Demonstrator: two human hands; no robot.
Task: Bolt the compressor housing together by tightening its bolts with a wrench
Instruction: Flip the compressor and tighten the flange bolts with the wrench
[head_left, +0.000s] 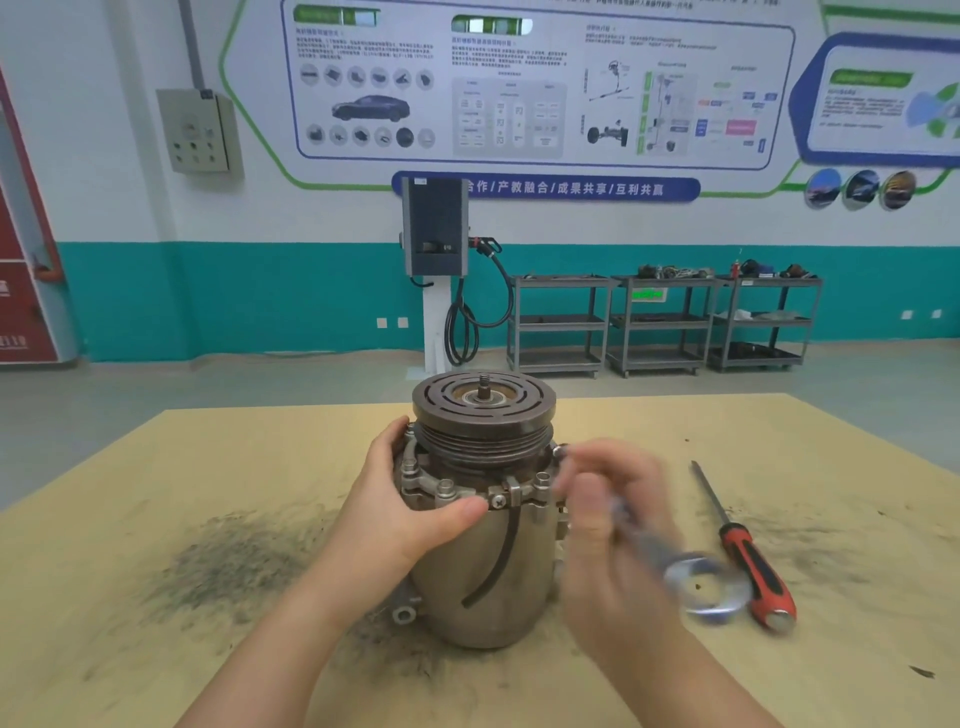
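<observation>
Left hand (410, 514) grips the compressor (480, 519) at frame centre.
Right hand (608, 519), blurred, holds a wrench (670, 558) against its right flange.

red-handled screwdriver (748, 556) on bench (156, 519), 3 carts (660, 322), charger (435, 228)
</observation>
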